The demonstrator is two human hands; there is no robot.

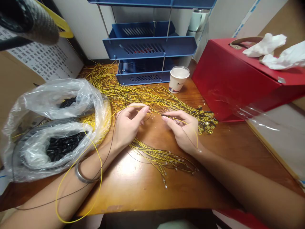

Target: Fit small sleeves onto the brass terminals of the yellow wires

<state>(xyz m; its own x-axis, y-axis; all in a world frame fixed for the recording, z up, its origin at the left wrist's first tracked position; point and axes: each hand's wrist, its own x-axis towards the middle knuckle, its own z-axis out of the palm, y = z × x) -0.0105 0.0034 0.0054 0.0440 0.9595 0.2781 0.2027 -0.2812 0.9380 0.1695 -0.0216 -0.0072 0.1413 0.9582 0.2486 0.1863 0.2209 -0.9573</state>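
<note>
My left hand (130, 122) pinches a thin yellow wire (101, 178) and a dark wire between thumb and fingers; both loop back over my left forearm. Opposite it, my right hand (182, 128) is closed on the same pair, with a small dark piece at its fingertips and a yellow end curving over the palm. Between the hands the wires run across a short gap. Below them lies a bundle of yellow and dark wires (147, 151) with small clear tips. Behind my right hand, wires end in a cluster of yellow caps (207, 121).
Bags (57, 92) of small black and yellow parts stand at left. Behind are a large wire pile (102, 79), a blue tray rack (150, 47) and a paper cup (178, 79). A red box (233, 79) with crumpled tissues (267, 44) stands at right.
</note>
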